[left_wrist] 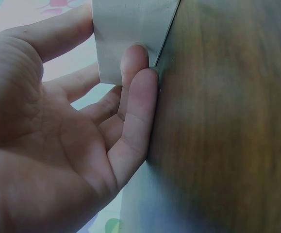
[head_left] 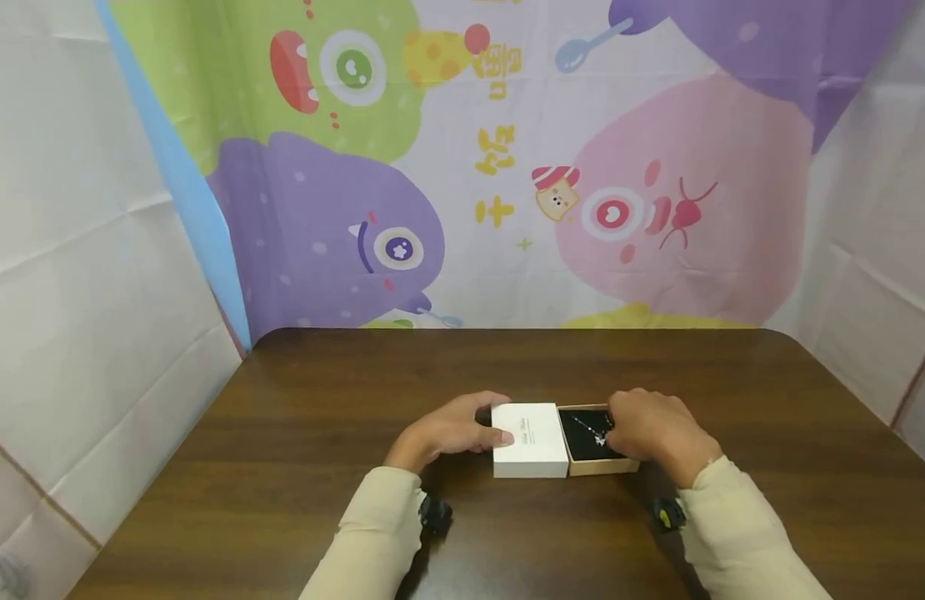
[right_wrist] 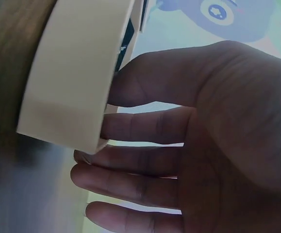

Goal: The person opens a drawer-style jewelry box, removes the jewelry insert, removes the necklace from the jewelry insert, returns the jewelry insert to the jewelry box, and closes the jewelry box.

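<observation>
A white box sleeve (head_left: 530,457) with small print on top lies on the table, gripped at its left end by my left hand (head_left: 458,425). In the left wrist view, the thumb and fingers are around the end of the sleeve (left_wrist: 125,34). From its right side a tan drawer tray (head_left: 603,468) sticks out, lined with a black pad (head_left: 582,446). On the pad lies a silvery necklace (head_left: 599,437) with a small pendant. My right hand (head_left: 653,427) pinches the tray's right end, thumb over the rim and index finger outside, the other fingers extended; it hides part of the pad.
The dark wooden table (head_left: 320,375) extends around the box on all sides. A cartoon-printed cloth (head_left: 500,275) hangs at the far edge, with pale wall coverings (head_left: 80,250) at left and right. Black straps with devices (head_left: 436,515) sit on both wrists.
</observation>
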Demonstrator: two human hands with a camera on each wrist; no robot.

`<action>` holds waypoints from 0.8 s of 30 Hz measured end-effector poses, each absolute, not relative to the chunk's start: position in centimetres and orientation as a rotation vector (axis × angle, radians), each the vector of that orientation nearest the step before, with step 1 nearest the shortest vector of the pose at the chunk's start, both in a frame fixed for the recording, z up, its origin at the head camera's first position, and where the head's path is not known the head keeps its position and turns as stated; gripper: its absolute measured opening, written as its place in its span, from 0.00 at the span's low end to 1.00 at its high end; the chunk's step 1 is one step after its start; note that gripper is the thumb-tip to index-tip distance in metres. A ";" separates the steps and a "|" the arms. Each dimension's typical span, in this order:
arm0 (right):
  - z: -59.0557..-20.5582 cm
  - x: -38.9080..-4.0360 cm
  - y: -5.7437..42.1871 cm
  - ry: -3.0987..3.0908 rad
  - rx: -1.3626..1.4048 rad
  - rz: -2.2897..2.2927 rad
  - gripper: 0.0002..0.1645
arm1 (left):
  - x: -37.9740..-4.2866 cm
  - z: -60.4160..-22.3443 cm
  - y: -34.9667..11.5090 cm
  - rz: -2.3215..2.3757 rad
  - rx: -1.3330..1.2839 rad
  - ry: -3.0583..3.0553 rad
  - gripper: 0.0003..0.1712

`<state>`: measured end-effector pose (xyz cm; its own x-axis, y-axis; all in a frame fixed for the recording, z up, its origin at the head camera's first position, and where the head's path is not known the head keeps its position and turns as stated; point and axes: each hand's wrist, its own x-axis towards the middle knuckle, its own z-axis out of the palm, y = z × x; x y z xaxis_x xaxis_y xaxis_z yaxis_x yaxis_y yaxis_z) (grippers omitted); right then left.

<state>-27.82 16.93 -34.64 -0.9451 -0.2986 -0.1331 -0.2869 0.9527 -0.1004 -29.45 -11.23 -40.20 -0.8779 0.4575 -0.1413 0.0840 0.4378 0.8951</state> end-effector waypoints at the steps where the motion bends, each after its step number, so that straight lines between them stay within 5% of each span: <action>1: -34.7 -27.8 16.9 2.960 -0.444 -0.117 0.04 | -29.5 -40.2 -11.2 1.419 0.459 2.333 0.35; 24: -35.4 -27.7 16.5 2.949 -0.493 -0.051 0.06 | -29.5 -39.9 -11.2 1.417 0.441 2.330 0.37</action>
